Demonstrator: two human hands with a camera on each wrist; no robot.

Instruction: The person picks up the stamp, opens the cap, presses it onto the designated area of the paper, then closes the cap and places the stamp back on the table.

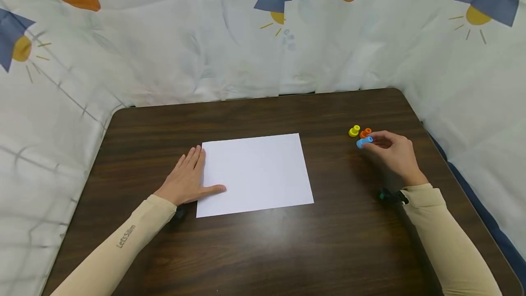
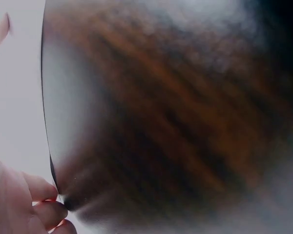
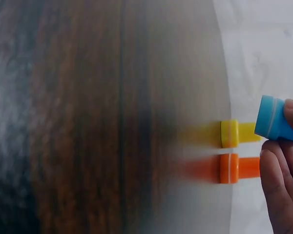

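My right hand (image 1: 396,154) pinches a small blue stamp (image 1: 364,142) between thumb and fingers. In the right wrist view the blue stamp (image 3: 272,118) is tilted, its wide round end facing away from the palm. Just past it, a yellow stamp (image 1: 354,131) and an orange stamp (image 1: 365,133) stand on the table, wide ends down. At the left, my left hand (image 1: 186,177) rests with straight fingers along the edge of a blank white sheet of paper (image 1: 259,175), its thumb lying on the sheet. Part of this hand (image 2: 10,204) shows in the left wrist view.
The dark wood table (image 1: 263,250) carries the sheet near its middle and the stamps at the right. White cloth (image 1: 164,58) with printed lamps hangs behind and beside the table. A dark device (image 1: 392,196) sits at my right wrist.
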